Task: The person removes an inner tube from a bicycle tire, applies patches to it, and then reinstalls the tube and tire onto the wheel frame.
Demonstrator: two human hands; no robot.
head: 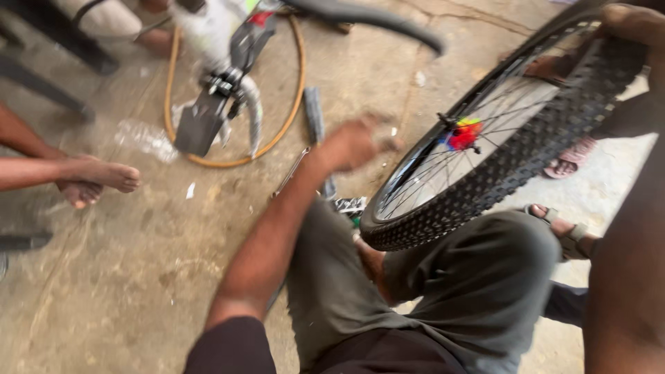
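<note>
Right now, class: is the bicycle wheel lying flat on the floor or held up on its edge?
Held up on edge. The bicycle wheel stands tilted, its tyre against the person's knee, the right hand gripping its top. The left hand is off it.

The bicycle wheel [506, 138] stands tilted at the right, its lower edge resting against the person's knee [485, 256]. The right hand [634, 24] sits on the wheel's top edge, at the upper right corner. The left hand [353, 142] hangs over the floor, left of the wheel and apart from it (blurred, so its grip cannot be told). Beyond that hand a flat tool [315, 121] lies on the concrete floor [125, 277]. Farther back and left, a hoop [277, 131] lies on the floor, with a bicycle frame [228, 83] standing inside it. Another person's bare feet [97, 180] rest at the far left. A sandalled foot [568, 232] lies right of the knee, below the wheel.
</note>
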